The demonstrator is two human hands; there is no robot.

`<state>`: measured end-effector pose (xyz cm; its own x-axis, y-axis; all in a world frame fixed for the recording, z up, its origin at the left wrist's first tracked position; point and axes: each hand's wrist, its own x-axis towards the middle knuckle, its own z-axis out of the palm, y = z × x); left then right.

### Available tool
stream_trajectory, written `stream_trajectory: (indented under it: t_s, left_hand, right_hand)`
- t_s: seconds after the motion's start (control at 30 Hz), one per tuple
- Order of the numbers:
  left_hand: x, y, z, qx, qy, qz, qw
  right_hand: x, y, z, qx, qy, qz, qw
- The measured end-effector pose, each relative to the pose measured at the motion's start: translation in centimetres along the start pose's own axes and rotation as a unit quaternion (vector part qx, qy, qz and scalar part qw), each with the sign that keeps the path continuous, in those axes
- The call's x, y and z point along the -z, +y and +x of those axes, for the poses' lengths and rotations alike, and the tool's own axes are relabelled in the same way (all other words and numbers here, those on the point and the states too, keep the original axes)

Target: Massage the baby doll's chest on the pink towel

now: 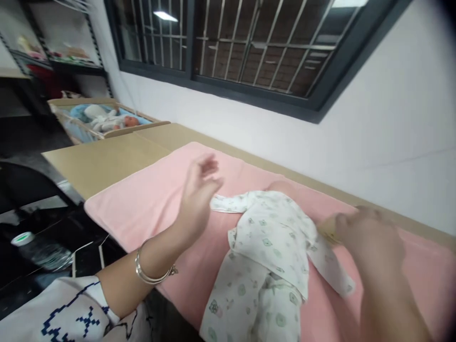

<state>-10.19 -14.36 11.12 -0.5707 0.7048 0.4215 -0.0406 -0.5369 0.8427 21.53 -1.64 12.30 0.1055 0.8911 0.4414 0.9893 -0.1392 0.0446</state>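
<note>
A white baby top (274,232) with a green leaf print is spread on a pink blanket (142,199), its sleeves out to both sides. Matching pants (238,294) lie below it, partly under its hem. My left hand (199,197) is raised above the blanket by the left sleeve, fingers loosely bent and apart, holding nothing. My right hand (372,242) hovers at the right of the top, smeared by motion. At its fingertips is a yellowish-tan item (329,230) whose kind I cannot make out; whether the fingers grip it is unclear.
The blanket covers a tan table (107,166) along a white wall with a barred window (249,47). At the far left stands a crib (107,135) with a baby doll (107,121) inside. A water bottle (42,251) and dark chair (28,185) are at left.
</note>
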Motion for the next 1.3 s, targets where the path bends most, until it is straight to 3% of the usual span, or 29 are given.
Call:
stream_trajectory:
  t_s: [0.1,0.27,0.43,0.57,0.7,0.87,1.13,1.23,1.3]
  left_hand:
    - [-6.8,-1.5,-0.9,0.226,-0.141,-0.06,0.962]
    - [-16.7,-4.4,-2.1,0.454,-0.267,-0.186,0.829]
    - [-23.9,-6.7,-1.4,0.519,-0.286,-0.263,0.761]
    - [-26.9,-7.6,-0.4,0.557,-0.294,-0.3,0.716]
    - [-27.7,-7.9,-0.4,0.568,-0.292,-0.316,0.702]
    - [-26.4,-7.9,-0.8,0.576,-0.282,-0.338,0.689]
    - [-20.4,-5.9,-0.5,0.606,-0.283,-0.322,0.67]
    - [-18.1,-4.1,-0.5,0.603,-0.289,-0.301,0.68]
    - [-17.0,-2.7,-0.7,0.595,-0.296,-0.287,0.69]
  right_hand:
    - [0.1,0.4,-0.4,0.02,-0.025,-0.003,0.999]
    - [-0.2,0.8,-0.5,0.044,0.0,0.007,0.999]
    - [-0.7,1.7,-0.6,0.059,0.016,0.02,0.998]
    - [-1.0,2.0,-0.5,0.069,0.03,0.025,0.997]
    - [-1.8,1.9,-0.5,0.056,0.028,0.016,0.998]
    - [-2.7,1.5,-0.8,0.046,0.037,-0.034,0.998]
    - [-1.8,0.8,-1.8,-0.012,-0.033,-0.051,0.998]
    - [-0.9,0.4,-1.8,-0.03,-0.046,0.004,0.998]
    - [0.1,0.0,-2.0,-0.014,-0.013,0.083,0.996]
